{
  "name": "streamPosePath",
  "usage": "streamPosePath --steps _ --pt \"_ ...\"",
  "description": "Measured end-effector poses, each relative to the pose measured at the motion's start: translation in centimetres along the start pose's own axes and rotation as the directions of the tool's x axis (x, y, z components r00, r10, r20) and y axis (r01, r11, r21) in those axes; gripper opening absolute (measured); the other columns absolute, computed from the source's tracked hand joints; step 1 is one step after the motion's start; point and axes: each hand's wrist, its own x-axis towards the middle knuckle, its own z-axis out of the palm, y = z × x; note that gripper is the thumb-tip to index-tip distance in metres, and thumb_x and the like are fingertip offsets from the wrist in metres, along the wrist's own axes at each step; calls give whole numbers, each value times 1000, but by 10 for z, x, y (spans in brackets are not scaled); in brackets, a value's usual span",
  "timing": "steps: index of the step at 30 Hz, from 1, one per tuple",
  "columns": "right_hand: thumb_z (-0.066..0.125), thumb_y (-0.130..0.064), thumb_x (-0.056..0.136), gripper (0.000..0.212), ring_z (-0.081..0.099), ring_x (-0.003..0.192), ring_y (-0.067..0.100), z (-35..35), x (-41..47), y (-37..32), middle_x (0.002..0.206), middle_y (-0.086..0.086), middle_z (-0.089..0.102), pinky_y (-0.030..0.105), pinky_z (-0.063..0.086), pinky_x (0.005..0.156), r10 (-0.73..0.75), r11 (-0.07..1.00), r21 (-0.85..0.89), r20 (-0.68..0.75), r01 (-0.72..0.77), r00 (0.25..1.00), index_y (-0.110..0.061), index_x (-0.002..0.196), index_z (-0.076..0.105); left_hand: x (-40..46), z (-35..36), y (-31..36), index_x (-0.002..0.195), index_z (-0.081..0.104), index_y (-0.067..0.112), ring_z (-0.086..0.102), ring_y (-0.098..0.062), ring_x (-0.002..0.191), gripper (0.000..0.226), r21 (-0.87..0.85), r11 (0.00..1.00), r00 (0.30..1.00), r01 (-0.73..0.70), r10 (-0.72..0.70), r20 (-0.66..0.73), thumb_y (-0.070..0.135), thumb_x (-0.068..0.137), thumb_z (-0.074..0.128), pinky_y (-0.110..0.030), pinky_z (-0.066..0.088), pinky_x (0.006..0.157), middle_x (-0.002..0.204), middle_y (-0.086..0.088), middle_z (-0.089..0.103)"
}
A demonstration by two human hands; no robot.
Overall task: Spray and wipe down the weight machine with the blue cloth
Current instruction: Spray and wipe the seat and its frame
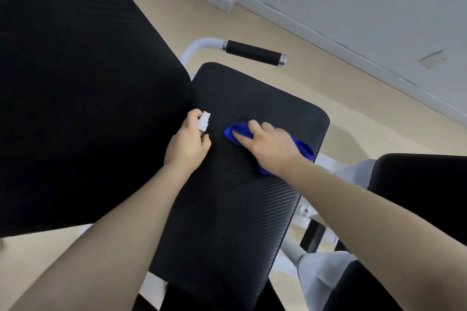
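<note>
Black ribbed vinyl seat pad [240, 197] of the weight machine runs from six o'clock away toward twelve, its long axis pointing at the backrest seam. Both bare forearms reach over it. At about ten o'clock the left hand [188, 144] is curled around a small white spray bottle [204, 121], nozzle tipped toward the pad. Just beside it, at two o'clock, the right hand [267, 144] presses down with spread fingers on the crumpled blue cloth [237, 132], which lies across the pad's far half. The right hand is therefore the one to wipe; I judge unwiped pad lies back toward six o'clock, with the rounded edge close at three. Farther off, a black foam-gripped handle [254, 52] on a white tube juts at one o'clock, over pale wood floor [328, 70].
</note>
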Motion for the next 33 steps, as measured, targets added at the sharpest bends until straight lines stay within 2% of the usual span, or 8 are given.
streamPosePath --steps 5,11,15,19,25,28,30,33 --pt "47 -13 89 63 48 102 36 -10 -12 92 124 15 36 38 44 69 475 875 109 -14 -471 880 -33 145 24 -8 21 7 128 38 13 60 -37 82 44 50 989 990 -137 134 48 10 87 51 -38 44 66 117 -8 56" --pt "43 -19 92 58 50 98 30 12 -40 40 119 9 40 34 39 63 -29 984 177 91 12 995 -37 144 25 -4 20 15 129 34 17 57 -38 87 43 82 996 994 -23 14 111 11 88 49 -36 41 68 125 -7 52" --pt "41 -18 94 59 45 104 30 3 -27 94 125 7 37 34 37 66 199 976 81 22 -200 980 -41 144 21 -5 23 15 127 35 14 58 -38 79 42 163 983 990 -80 60 125 12 88 51 -37 43 63 122 -8 52" --pt "45 -11 88 57 44 102 33 18 -32 79 125 13 41 38 41 68 424 882 261 -73 -393 903 -30 141 35 -3 24 14 126 36 15 58 -37 79 41 138 988 992 -70 54 114 12 88 51 -40 47 65 120 -7 53" --pt "41 -14 93 59 44 104 31 29 -64 44 126 12 38 35 36 68 -43 971 236 17 38 999 -32 146 25 -5 18 21 129 33 15 58 -36 81 42 180 983 989 -39 12 150 13 90 48 -36 42 62 127 -7 49" --pt "42 -12 91 59 42 105 33 19 -34 86 123 12 39 36 38 72 253 947 231 -101 -224 962 -36 143 30 -7 18 19 129 33 16 55 -32 76 41 209 977 985 -53 17 172 14 91 48 -35 40 60 127 -6 48" --pt "42 -11 90 56 43 105 35 17 -17 103 123 13 41 36 40 75 511 799 424 -101 -428 854 -34 141 37 -9 21 15 127 35 16 56 -32 73 38 222 969 983 -106 68 171 14 91 48 -38 45 59 122 -6 50" --pt "44 -11 88 56 47 102 36 12 -11 77 123 13 41 36 40 72 511 787 439 -68 -434 857 -33 139 40 -9 20 12 125 36 17 58 -31 77 37 197 973 981 -117 82 178 16 90 49 -41 49 65 114 -4 53"
